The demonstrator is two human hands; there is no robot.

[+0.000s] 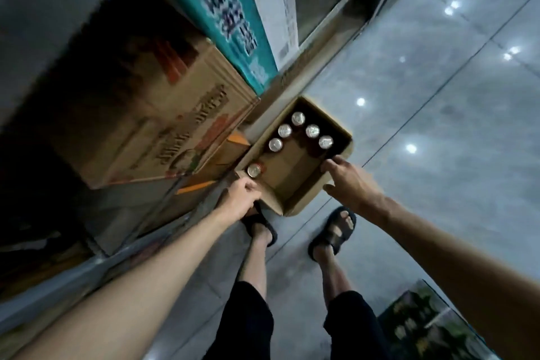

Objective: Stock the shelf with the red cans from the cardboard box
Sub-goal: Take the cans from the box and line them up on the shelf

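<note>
An open cardboard box (295,187) sits on the tiled floor in front of my feet. Several red cans stand upright inside it, silver tops showing: a cluster at the far end (298,118) and a single can (254,169) in the near left corner. My left hand (241,197) grips the box's near left edge. My right hand (347,177) holds the right wall, fingers curled over the rim. The shelf (187,202) runs along the left, its metal edge beside the box.
Large brown cartons (163,126) and a teal carton (230,17) fill the shelf on the left. A dark printed case (420,327) lies on the floor at lower right. Glossy grey tiles (438,114) stretch to the right. My sandalled feet (333,234) stand just behind the box.
</note>
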